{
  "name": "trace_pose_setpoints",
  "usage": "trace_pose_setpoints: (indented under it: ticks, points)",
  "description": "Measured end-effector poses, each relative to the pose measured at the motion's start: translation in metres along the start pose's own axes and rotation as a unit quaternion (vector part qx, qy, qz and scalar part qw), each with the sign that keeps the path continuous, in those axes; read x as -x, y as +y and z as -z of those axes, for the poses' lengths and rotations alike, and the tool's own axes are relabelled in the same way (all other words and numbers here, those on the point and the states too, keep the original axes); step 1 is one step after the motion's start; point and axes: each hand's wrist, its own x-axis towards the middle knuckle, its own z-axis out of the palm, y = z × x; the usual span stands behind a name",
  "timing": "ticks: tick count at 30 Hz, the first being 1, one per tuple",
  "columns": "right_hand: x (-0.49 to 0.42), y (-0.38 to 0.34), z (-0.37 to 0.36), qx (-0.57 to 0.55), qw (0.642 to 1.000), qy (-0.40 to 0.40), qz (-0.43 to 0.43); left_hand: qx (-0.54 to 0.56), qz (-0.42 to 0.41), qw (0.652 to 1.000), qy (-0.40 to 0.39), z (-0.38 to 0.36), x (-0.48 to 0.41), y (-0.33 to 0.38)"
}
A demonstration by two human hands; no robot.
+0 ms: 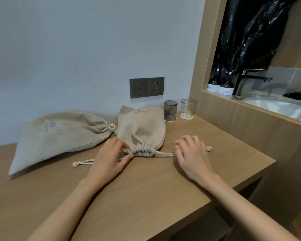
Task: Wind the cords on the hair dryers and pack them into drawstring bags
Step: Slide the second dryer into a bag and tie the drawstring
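Below the wall socket (146, 87), the counter (146, 188) holds a larger bag (59, 136) leftward, mouth pointing right, and the smaller bag (141, 129) directly beneath, cinched mouth toward the person, bare wood rightward. The left hand (109, 159) rests slack-fingered at that mouth; whether the blurred right hand (191, 157) holds the drawstring (163, 153) is unclear.

Two beige cloth drawstring bags lie on the desk (146, 188) near its back edge. The big bag (59, 136) lies flat toward the back left corner, with its cinched mouth pointing right and grey print on top. The small bag (141, 131) bulges just beside it at mid-back, its tightly gathered mouth facing the front edge. Its drawstring (163, 153) runs out left and right, with knotted ends resting on the desk.
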Motion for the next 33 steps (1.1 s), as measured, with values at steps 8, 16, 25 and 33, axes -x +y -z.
trace_pose_setpoints:
  ticks: [8, 16, 25, 33]
  points:
    - [-0.015, -0.052, -0.028, -0.032, 0.996, -0.086, 0.014, -0.003, 0.067, 0.995, -0.068, 0.001, 0.004, 0.003]
    - [-0.025, -0.058, -0.023, -0.241, 0.947, -0.122, -0.171, 0.217, 0.237, 0.947, 0.012, 0.0, -0.01, 0.013]
    - [-0.034, -0.052, -0.033, -0.271, 0.928, -0.062, -0.248, 0.258, 0.359, 0.893, 0.085, 0.007, -0.015, 0.015]
    - [-0.033, -0.023, -0.025, -0.185, 0.961, -0.049, -0.199, 0.142, 0.305, 0.936, 0.107, 0.014, -0.008, -0.01]
